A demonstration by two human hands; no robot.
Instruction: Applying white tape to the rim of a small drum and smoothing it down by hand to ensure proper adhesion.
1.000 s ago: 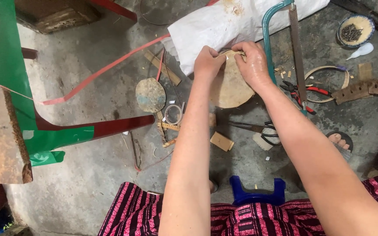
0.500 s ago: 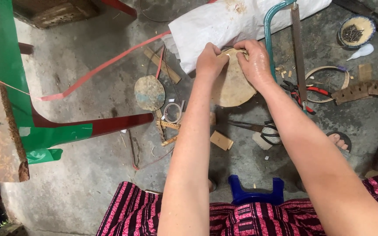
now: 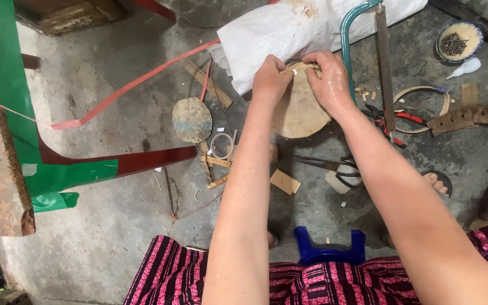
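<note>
1. Centrally: round tan disc [image 3: 300, 113], flat and pale brown, held above the concrete floor [image 3: 114, 226] between both hands, its far edge against the white sack [image 3: 289, 28].
2. Left hand [image 3: 271, 79]: closed on the disc's upper left rim, fingers curled over the edge.
3. Right hand [image 3: 330, 79]: closed on the upper right rim, fingertips pressed at the top edge close to those of the left hand.
4. Hacksaw [image 3: 362, 51], teal frame, lying just beside the right hand, its blade running toward the pliers.
5. Red-handled pliers [image 3: 388, 120], on the floor right of the disc.
6. Black scissors [image 3: 334, 167], on the floor below the disc.
7. Second round disc [image 3: 192, 120], darker and worn, lying left of the left forearm; small roll of clear tape [image 3: 221, 146] near it.
8. Wooden hoop [image 3: 422, 101], farther right; bowl of nails [image 3: 458, 40] at the upper right.
9. Blue plastic stool [image 3: 329, 248], near edge, by the pink-striped cloth [image 3: 165, 277].
</note>
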